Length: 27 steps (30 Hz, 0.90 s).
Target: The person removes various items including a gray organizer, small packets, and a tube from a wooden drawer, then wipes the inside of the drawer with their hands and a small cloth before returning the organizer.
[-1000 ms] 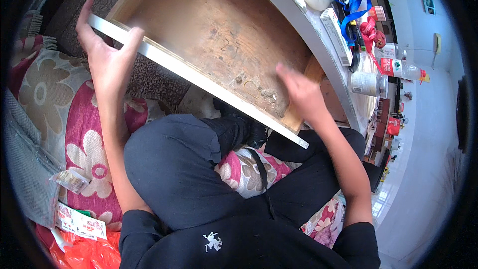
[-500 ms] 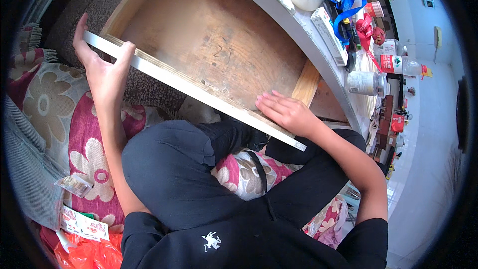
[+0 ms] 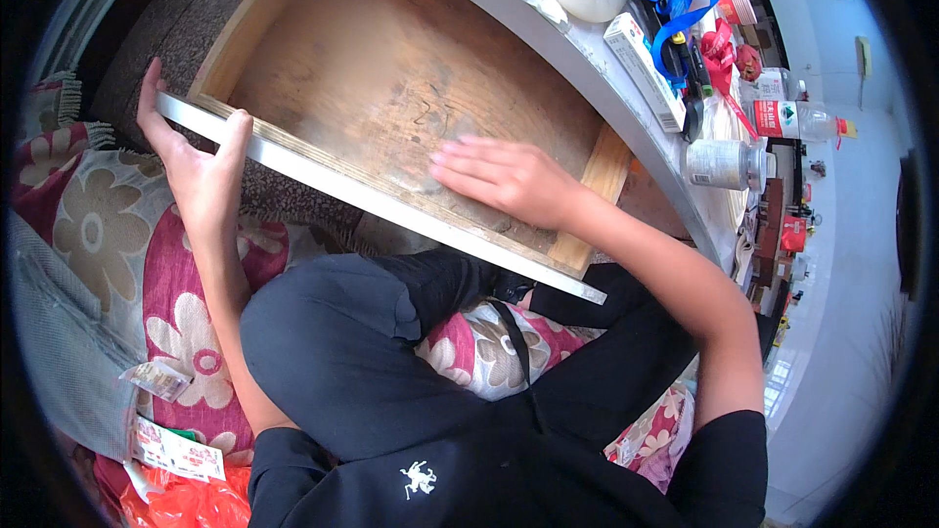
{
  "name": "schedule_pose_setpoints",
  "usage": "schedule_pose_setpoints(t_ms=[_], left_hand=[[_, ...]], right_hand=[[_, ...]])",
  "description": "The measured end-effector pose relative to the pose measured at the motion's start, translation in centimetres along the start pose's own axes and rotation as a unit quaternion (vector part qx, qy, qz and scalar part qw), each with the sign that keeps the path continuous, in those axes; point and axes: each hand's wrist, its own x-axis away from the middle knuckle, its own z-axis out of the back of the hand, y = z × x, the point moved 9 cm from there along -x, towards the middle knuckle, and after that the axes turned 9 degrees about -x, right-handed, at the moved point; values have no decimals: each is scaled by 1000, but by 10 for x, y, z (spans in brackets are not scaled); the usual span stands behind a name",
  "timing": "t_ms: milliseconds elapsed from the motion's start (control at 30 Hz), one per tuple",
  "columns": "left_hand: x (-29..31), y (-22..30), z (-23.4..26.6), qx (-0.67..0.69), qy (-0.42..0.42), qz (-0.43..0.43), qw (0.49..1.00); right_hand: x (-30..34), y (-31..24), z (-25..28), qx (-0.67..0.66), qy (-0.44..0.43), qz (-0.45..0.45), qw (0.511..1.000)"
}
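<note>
A shallow wooden drawer (image 3: 323, 68) with a white front panel (image 3: 391, 208) is pulled out over my lap. Its worn brown bottom carries dark marks, and loose dust or crumbs lie along the inside near the front. My left hand (image 3: 201, 161) grips the panel near its left end, with the thumb over the top edge and the fingers around the far end. My right hand (image 3: 499, 176) reaches in over the drawer's right part, fingers stretched and side by side, nothing held. Whether its fingertips touch the wood I cannot tell.
Along the right, a grey-edged table holds a blue lanyard (image 3: 675, 15), a white box (image 3: 641, 59), a clear jar (image 3: 722, 164) and a plastic bottle (image 3: 802, 120). Flowered cloth (image 3: 186, 332) lies under my crossed legs. A red plastic bag (image 3: 191, 499) sits at lower left.
My right hand has moved left and deeper over the drawer bottom, away from the front's right corner. The left hand keeps its hold; drawer and hand sit slightly lower in view.
</note>
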Motion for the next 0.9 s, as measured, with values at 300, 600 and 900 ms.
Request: schedule_pose_setpoints(t_ms=[300,600,900], left_hand=[[-2,4,4,-19,3,-11,1000],[0,4,2,-24,-2,-1,1000],[-1,2,3,-26,3,-10,1000]], right_hand=[[65,3,20,40,-115,-85,989],[77,74,13,123,-40,-331,935],[88,0,18,56,-155,-233,958]])
